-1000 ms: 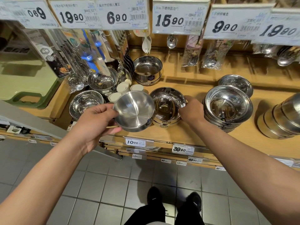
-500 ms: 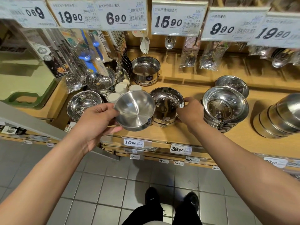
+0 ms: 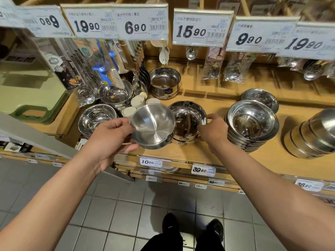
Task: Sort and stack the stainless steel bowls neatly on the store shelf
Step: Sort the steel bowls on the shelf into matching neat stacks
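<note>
My left hand [image 3: 110, 136] grips a brushed steel bowl [image 3: 153, 126] by its left rim, tilted toward me above the front of the wooden shelf [image 3: 213, 151]. Just right of it stands a short stack of shiny straight-walled bowls [image 3: 188, 120]; my right hand [image 3: 213, 130] holds the right side of that stack, fingers curled round its rim. Further right is a tall stack of wide-rimmed bowls [image 3: 252, 123], with a single bowl [image 3: 260, 98] behind it. More bowls sit at the left [image 3: 96, 119], back left [image 3: 116, 92] and back centre [image 3: 165, 82].
A sideways row of nested steel bowls [image 3: 311, 134] lies at the far right. White cups [image 3: 137, 102] stand behind the held bowl. Packaged cutlery [image 3: 233, 69] hangs under price tags [image 3: 201, 28]. A green tray [image 3: 32, 98] sits at left. Grey floor tiles and my shoes [image 3: 194, 227] lie below.
The left hand's bowl has barely shifted. My right hand stays on the right side of the middle stack; only the view has moved slightly.
</note>
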